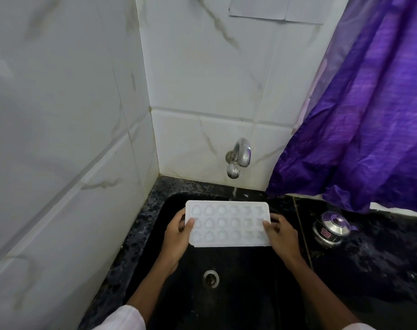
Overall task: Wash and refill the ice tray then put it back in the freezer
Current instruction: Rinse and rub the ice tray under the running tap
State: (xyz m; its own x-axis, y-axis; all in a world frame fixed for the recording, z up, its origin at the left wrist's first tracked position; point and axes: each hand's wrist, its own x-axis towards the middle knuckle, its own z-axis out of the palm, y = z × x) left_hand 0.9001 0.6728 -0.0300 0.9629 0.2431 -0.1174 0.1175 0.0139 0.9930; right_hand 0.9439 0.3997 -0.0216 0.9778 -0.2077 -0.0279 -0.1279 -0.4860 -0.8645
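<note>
Both hands, left hand (177, 231) and right hand (280, 231), are pinching the ice tray (227, 223) level over the sink (238, 270) by the tap (238, 158); wet grip, any tilting risks spilling.

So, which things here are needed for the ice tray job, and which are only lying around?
For the job: tray, held by left hand and right hand; tap; sink.
Lying about: pot; curtain; paper.
</note>
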